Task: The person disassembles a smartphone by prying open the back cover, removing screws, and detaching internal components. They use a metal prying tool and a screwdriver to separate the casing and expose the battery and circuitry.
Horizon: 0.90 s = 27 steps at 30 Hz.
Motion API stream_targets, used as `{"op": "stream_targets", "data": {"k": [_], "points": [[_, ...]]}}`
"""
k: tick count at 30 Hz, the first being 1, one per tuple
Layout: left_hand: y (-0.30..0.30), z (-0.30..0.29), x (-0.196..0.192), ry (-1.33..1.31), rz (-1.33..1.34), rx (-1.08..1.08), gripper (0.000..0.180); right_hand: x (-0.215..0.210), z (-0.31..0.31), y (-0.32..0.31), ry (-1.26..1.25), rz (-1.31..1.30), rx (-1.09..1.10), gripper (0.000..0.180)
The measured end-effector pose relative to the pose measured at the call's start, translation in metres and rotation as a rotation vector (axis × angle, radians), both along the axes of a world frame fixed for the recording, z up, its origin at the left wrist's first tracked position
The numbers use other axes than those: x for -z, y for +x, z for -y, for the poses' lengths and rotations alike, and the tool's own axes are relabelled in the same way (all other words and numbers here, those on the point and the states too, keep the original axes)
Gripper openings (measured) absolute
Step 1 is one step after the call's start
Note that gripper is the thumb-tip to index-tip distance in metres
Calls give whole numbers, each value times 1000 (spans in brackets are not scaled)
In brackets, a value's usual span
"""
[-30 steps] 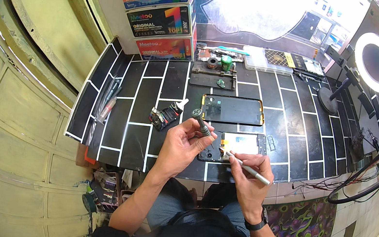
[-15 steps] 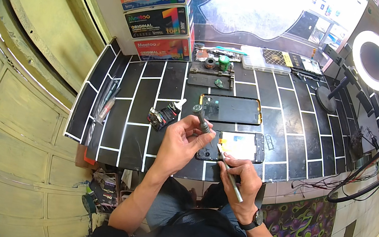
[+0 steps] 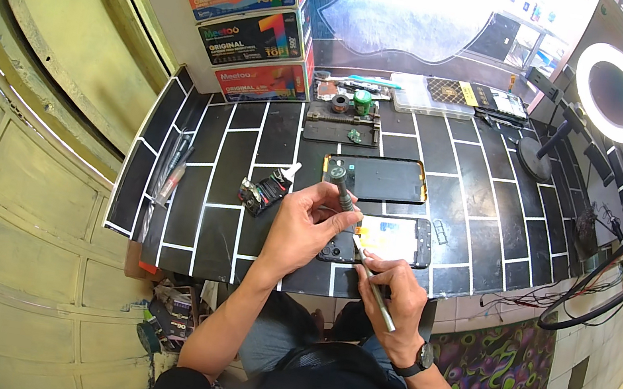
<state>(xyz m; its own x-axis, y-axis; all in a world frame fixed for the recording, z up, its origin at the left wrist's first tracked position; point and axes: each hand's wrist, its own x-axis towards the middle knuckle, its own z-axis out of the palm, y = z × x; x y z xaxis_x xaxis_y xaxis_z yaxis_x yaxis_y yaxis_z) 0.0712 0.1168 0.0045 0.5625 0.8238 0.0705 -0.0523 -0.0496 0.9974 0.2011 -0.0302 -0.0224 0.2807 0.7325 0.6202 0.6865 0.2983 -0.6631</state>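
An opened phone (image 3: 418,247) lies near the front edge of the bench, its bright battery area to the right and its camera end to the left. Over that left end, my left hand (image 3: 308,218) is closed round a small screwdriver (image 3: 344,193), its round cap tilted up. My right hand (image 3: 396,289) grips a slim metal pen-like tool (image 3: 379,300), whose tip reaches the phone beside the battery. The screwdriver's tip is hidden behind my fingers. Beyond the phone lies a dark phone back cover (image 3: 386,180) with gold-coloured edges.
Left of my hands rests a black crumpled tube (image 3: 264,191) with a white nozzle. Farther back stand a board holder (image 3: 330,126) and a green jar (image 3: 362,102). Stacked boxes (image 3: 255,33) occupy the back left, a ring light (image 3: 577,85) the right. Pen-like tools (image 3: 173,174) lie far left.
The screwdriver in my left hand has shifted slightly right and stands more upright, closer over the phone. My right hand with its tool has barely moved. The whole view has shifted slightly.
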Motion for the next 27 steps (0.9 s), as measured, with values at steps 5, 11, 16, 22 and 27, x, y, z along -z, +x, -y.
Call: {"op": "stream_targets", "data": {"k": [5, 11, 16, 22, 27], "points": [[-3, 0, 0, -20, -4, 8, 22, 3, -2, -1, 5, -6, -6, 30], [-2, 0, -4, -14, -55, 18, 23, 3, -1, 0, -3, 1, -2, 30], [-2, -1, -5, 2, -61, 23, 22, 3, -1, 0, -4, -7, -5, 31], [-2, 0, -6, -1, -61, 24, 22, 3, -2, 0, 8, -4, -7, 31], [-1, 0, -5, 15, -45, 28, 23, 4, -1, 0, 4, -13, -4, 30]]}}
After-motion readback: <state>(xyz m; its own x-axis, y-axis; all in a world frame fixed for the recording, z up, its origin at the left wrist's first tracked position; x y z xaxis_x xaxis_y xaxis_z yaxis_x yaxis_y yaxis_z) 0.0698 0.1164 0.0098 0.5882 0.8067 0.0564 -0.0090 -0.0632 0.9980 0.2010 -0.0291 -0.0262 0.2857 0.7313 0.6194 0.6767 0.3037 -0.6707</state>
